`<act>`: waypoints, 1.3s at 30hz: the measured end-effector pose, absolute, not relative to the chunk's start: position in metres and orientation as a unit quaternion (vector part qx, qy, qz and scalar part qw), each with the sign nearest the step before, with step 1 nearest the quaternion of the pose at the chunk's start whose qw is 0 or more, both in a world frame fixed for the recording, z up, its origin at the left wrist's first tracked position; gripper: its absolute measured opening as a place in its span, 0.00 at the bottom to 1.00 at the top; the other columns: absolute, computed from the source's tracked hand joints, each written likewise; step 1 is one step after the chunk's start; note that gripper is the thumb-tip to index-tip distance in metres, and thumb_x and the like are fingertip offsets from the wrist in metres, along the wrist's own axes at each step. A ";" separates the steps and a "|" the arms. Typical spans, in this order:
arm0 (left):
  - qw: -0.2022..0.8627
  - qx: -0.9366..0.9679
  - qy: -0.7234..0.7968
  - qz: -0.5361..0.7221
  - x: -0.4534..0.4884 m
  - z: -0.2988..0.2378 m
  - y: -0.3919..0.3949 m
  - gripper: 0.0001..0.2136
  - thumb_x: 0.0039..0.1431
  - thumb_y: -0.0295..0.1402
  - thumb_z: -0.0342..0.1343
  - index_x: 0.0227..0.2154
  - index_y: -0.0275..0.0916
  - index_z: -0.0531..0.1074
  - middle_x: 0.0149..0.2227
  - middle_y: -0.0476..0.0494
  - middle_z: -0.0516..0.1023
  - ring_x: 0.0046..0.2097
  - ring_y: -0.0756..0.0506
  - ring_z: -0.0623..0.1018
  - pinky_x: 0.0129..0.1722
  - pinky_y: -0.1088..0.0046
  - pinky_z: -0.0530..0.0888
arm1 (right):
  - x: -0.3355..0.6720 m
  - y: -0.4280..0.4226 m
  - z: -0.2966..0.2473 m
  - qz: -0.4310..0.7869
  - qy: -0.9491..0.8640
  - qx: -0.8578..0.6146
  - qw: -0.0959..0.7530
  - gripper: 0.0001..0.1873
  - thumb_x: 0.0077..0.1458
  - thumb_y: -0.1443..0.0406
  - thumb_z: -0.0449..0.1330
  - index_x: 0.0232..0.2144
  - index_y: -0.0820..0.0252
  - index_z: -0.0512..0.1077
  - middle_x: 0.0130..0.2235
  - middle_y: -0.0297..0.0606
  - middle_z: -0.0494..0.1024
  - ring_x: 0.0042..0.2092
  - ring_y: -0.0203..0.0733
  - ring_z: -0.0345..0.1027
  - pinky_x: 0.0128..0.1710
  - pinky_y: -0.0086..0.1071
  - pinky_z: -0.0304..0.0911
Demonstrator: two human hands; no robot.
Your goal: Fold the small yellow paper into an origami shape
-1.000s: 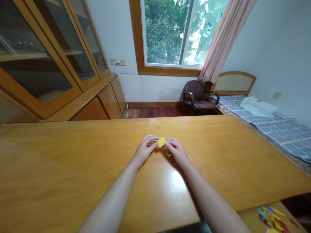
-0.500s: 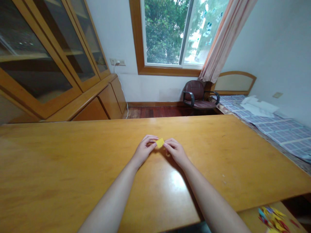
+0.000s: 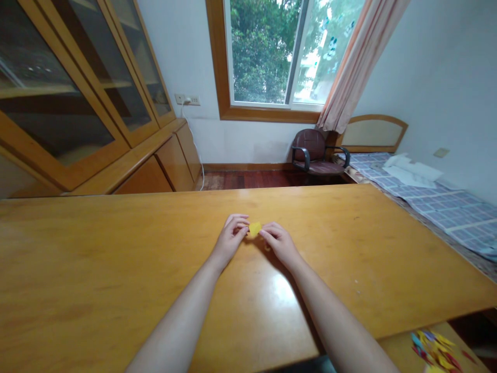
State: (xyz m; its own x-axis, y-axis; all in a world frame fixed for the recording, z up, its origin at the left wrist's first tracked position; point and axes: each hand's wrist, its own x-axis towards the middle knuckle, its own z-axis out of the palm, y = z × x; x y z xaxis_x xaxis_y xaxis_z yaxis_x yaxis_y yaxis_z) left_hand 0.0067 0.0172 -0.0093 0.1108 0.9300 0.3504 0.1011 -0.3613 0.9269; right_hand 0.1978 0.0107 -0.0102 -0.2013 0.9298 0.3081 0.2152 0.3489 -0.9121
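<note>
A small yellow square, apparently of folded paper, is held a little above the wooden table. My left hand pinches its left corner between thumb and fingertips. On the other side, my right hand grips the right corner with the thumb on top; its other fingers are partly hidden beneath. A shadow of the hands falls on the tabletop below.
A pile of colourful paper pieces lies on a lower surface at the bottom right. Beyond the table stand a brown office chair and a bed. Glass-fronted cabinets line the left.
The yellow square has turned slightly and shifted a touch to the left. My left fingers have lifted a little; both hands stay at its corners.
</note>
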 end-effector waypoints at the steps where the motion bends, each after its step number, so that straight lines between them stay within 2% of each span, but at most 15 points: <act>1: 0.387 0.638 0.411 0.524 0.007 -0.009 0.017 0.06 0.60 0.34 0.55 0.35 0.39 0.72 0.49 0.42 0.68 0.38 0.50 0.74 0.41 0.71 0.74 | 0.198 0.011 -0.011 0.380 -0.676 -0.424 0.468 0.15 0.59 0.55 0.59 0.31 0.58 0.79 0.35 0.39 0.76 0.38 0.41 0.70 0.41 0.34 0.65; 6: 0.373 0.648 0.420 0.515 0.007 -0.007 0.016 0.06 0.59 0.35 0.55 0.36 0.39 0.73 0.49 0.41 0.68 0.41 0.49 0.75 0.42 0.71 0.74 | 0.197 0.012 -0.012 0.371 -0.681 -0.423 0.469 0.15 0.59 0.55 0.59 0.31 0.57 0.79 0.34 0.39 0.76 0.37 0.40 0.70 0.41 0.33 0.65; 16: 0.368 0.647 0.410 0.526 0.008 -0.007 0.014 0.03 0.59 0.30 0.55 0.36 0.40 0.69 0.50 0.42 0.67 0.41 0.49 0.74 0.43 0.71 0.74 | 0.196 0.012 -0.013 0.364 -0.683 -0.424 0.470 0.13 0.59 0.56 0.59 0.32 0.57 0.79 0.35 0.39 0.77 0.39 0.41 0.70 0.43 0.34 0.64; 22: 0.365 0.640 0.408 0.539 0.008 -0.008 0.014 0.03 0.59 0.31 0.55 0.36 0.40 0.69 0.51 0.42 0.67 0.41 0.49 0.75 0.42 0.70 0.74 | 0.196 0.011 -0.010 0.357 -0.685 -0.430 0.468 0.14 0.59 0.56 0.59 0.31 0.57 0.79 0.34 0.39 0.76 0.38 0.41 0.70 0.42 0.34 0.64; 31: 0.364 0.664 0.420 0.500 0.005 -0.003 0.014 0.04 0.57 0.28 0.53 0.33 0.40 0.73 0.49 0.41 0.69 0.49 0.44 0.73 0.47 0.67 0.73 | 0.195 0.012 -0.013 0.351 -0.690 -0.427 0.467 0.12 0.60 0.60 0.59 0.31 0.58 0.78 0.34 0.39 0.77 0.39 0.41 0.70 0.43 0.34 0.64; 34: 0.364 0.669 0.413 0.499 0.006 0.000 0.014 0.06 0.58 0.31 0.52 0.34 0.39 0.74 0.47 0.40 0.71 0.49 0.43 0.73 0.47 0.66 0.73 | 0.195 0.011 -0.012 0.343 -0.695 -0.427 0.465 0.11 0.60 0.61 0.59 0.31 0.59 0.78 0.34 0.39 0.77 0.39 0.40 0.70 0.43 0.34 0.64; 39: 0.363 0.660 0.445 0.484 0.009 -0.002 0.016 0.06 0.57 0.36 0.57 0.31 0.38 0.74 0.42 0.42 0.75 0.47 0.44 0.74 0.45 0.69 0.72 | 0.194 0.010 -0.012 0.333 -0.706 -0.415 0.467 0.11 0.60 0.61 0.59 0.29 0.59 0.77 0.33 0.39 0.76 0.38 0.40 0.70 0.42 0.34 0.64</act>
